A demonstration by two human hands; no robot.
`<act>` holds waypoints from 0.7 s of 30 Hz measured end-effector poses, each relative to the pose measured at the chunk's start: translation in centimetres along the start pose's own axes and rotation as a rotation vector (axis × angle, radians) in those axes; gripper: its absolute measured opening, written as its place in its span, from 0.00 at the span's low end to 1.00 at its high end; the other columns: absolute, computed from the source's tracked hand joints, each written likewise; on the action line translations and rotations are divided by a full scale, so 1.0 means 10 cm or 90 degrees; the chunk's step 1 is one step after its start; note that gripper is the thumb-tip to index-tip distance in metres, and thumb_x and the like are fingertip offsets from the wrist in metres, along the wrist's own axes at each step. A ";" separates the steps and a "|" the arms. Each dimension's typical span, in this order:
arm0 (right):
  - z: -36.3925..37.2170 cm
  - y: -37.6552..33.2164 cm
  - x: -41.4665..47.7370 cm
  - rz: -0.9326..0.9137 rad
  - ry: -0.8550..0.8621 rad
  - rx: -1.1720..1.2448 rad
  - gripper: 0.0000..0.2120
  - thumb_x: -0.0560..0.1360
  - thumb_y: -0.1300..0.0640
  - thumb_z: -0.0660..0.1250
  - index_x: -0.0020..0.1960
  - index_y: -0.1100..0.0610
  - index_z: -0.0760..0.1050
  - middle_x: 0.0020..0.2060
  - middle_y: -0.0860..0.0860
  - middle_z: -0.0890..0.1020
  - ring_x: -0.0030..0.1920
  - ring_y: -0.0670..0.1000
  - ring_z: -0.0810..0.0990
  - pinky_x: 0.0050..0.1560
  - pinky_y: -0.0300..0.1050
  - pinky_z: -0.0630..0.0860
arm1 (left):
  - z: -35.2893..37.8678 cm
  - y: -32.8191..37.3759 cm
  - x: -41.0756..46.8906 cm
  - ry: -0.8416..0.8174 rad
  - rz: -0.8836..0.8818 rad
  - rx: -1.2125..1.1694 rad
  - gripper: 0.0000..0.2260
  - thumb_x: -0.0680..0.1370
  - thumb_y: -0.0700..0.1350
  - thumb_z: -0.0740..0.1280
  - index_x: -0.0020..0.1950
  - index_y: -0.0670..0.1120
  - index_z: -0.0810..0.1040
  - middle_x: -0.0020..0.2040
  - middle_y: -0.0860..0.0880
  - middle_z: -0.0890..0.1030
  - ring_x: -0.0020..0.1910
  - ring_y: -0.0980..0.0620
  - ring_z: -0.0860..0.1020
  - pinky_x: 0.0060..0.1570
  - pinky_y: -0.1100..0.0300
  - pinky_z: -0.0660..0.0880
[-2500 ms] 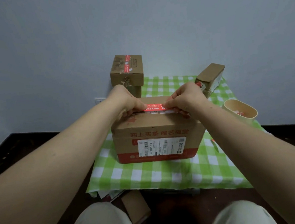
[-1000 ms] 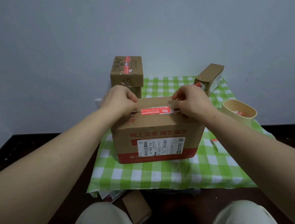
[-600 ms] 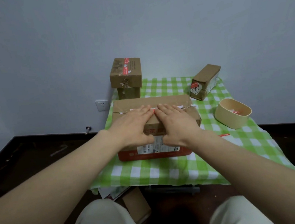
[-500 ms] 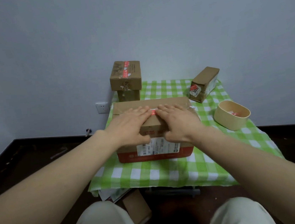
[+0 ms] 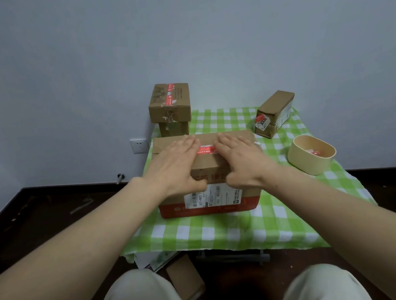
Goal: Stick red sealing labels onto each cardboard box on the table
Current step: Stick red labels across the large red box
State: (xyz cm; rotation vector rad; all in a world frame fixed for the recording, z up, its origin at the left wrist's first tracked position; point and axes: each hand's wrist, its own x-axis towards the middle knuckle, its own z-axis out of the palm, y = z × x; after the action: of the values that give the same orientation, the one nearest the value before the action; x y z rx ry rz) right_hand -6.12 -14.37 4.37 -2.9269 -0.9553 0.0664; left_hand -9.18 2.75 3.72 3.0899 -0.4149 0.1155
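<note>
Both hands lie flat on top of the large cardboard box (image 5: 208, 166), which stands on the green checked tablecloth (image 5: 226, 228) toward the table's near edge.

- Left hand (image 5: 176, 167): palm down, fingers straight and close together, pointing away from me. The thumb hangs over the front edge onto the front face. It grips nothing.
- Right hand (image 5: 241, 162): the same pose, mirrored — flat, pressing, holding nothing.
- Red sealing label (image 5: 205, 150): lies along the top seam of the box, between the 2 hands. Only its middle shows, and the fingertips on each side cover or touch its ends.
- Front face: a white shipping label (image 5: 213, 198) above a red band along the bottom.

Other items:
- Back left, 2 boxes are stacked. The upper box (image 5: 170, 108) carries a red strip (image 5: 170, 94) across its top, and the lower box (image 5: 174, 127) is partly hidden behind the large one.
- Back right, a small box (image 5: 278, 110) sits at an angle, with a red-and-white sticker (image 5: 262, 122) on its near end. Its print is too small to read fully.
- Right side, a beige oval container (image 5: 308, 163) stands apart from the large box, with red labels (image 5: 315, 152) inside it.
- On the floor by my left knee lies a piece of cardboard (image 5: 185, 281).
</note>
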 end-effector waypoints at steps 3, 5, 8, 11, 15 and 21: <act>0.08 -0.13 0.04 -0.015 -0.042 0.019 0.39 0.71 0.55 0.61 0.77 0.59 0.46 0.77 0.56 0.47 0.77 0.52 0.46 0.76 0.46 0.43 | 0.06 0.07 0.04 -0.052 0.013 0.004 0.44 0.72 0.60 0.66 0.78 0.43 0.47 0.78 0.45 0.47 0.77 0.51 0.48 0.74 0.59 0.44; 0.12 -0.14 0.04 -0.015 -0.035 0.030 0.39 0.71 0.55 0.61 0.77 0.59 0.46 0.77 0.55 0.48 0.77 0.51 0.47 0.76 0.46 0.44 | 0.08 0.06 0.05 -0.063 0.012 -0.009 0.43 0.72 0.59 0.66 0.78 0.44 0.48 0.78 0.46 0.48 0.77 0.51 0.49 0.74 0.59 0.45; 0.07 -0.01 0.00 -0.014 -0.018 0.013 0.39 0.71 0.56 0.62 0.77 0.56 0.49 0.77 0.53 0.51 0.77 0.50 0.49 0.75 0.45 0.44 | 0.03 -0.03 0.00 -0.056 0.018 0.006 0.42 0.73 0.60 0.65 0.78 0.44 0.48 0.78 0.46 0.48 0.77 0.52 0.49 0.74 0.59 0.45; 0.09 0.11 -0.06 -0.002 -0.011 0.010 0.40 0.69 0.58 0.62 0.77 0.53 0.48 0.77 0.50 0.51 0.77 0.49 0.49 0.74 0.45 0.44 | 0.06 -0.15 -0.08 -0.052 -0.003 0.000 0.42 0.73 0.60 0.64 0.78 0.46 0.46 0.78 0.48 0.46 0.77 0.53 0.48 0.73 0.59 0.44; 0.10 0.10 -0.10 0.009 0.000 0.019 0.39 0.70 0.57 0.62 0.77 0.54 0.49 0.77 0.51 0.51 0.77 0.49 0.49 0.74 0.45 0.41 | 0.08 -0.15 -0.13 -0.041 -0.009 -0.015 0.42 0.73 0.59 0.65 0.78 0.45 0.46 0.78 0.47 0.47 0.77 0.52 0.48 0.73 0.60 0.44; 0.09 0.09 -0.13 0.040 0.032 -0.022 0.38 0.70 0.54 0.64 0.76 0.54 0.52 0.77 0.51 0.53 0.77 0.49 0.48 0.74 0.52 0.33 | 0.04 -0.09 -0.09 -0.009 -0.014 -0.002 0.42 0.71 0.60 0.67 0.77 0.44 0.51 0.78 0.45 0.51 0.77 0.50 0.50 0.74 0.58 0.45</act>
State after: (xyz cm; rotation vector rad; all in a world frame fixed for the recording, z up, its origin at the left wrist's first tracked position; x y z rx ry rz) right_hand -6.72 -15.85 3.45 -2.9751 -0.8657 -0.0205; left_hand -9.82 3.84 3.24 3.0925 -0.3813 0.0915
